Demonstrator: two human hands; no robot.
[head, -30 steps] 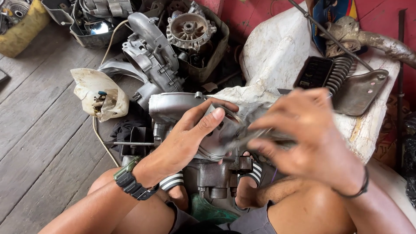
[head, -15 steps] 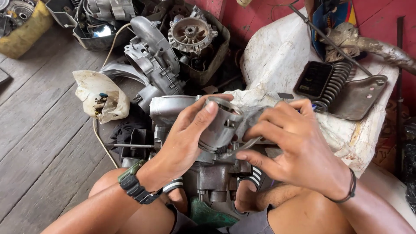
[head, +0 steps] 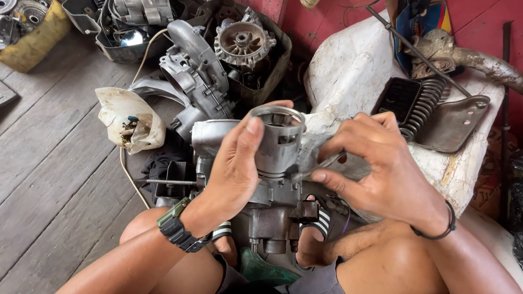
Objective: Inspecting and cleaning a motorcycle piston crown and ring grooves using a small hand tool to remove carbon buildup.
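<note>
Your left hand [head: 237,169] wraps around the grey metal cylinder sleeve [head: 278,142], thumb up near its open rim, fingers closed behind it. That sleeve stands upright on the grey cast engine block [head: 272,212], which sits between your knees, wedged between your feet in the black-and-white striped sandals [head: 322,222]. Your right hand [head: 381,169] comes in from the right, fingertips pinched together on a thin metal tool [head: 321,163] whose tip meets the sleeve's lower side wall. On your left wrist there's a green-and-black watch [head: 175,227]; on your right wrist, a thin dark band [head: 444,226]. Beyond the block lies a silver engine cover [head: 190,65] on the wooden plank floor [head: 49,147], with a crumpled white plastic bag of small parts [head: 128,120] just to its left. A dirty white cloth [head: 354,71] drapes over something at right, carrying a black coil spring [head: 422,106] beside a grey metal plate [head: 452,122].
</note>
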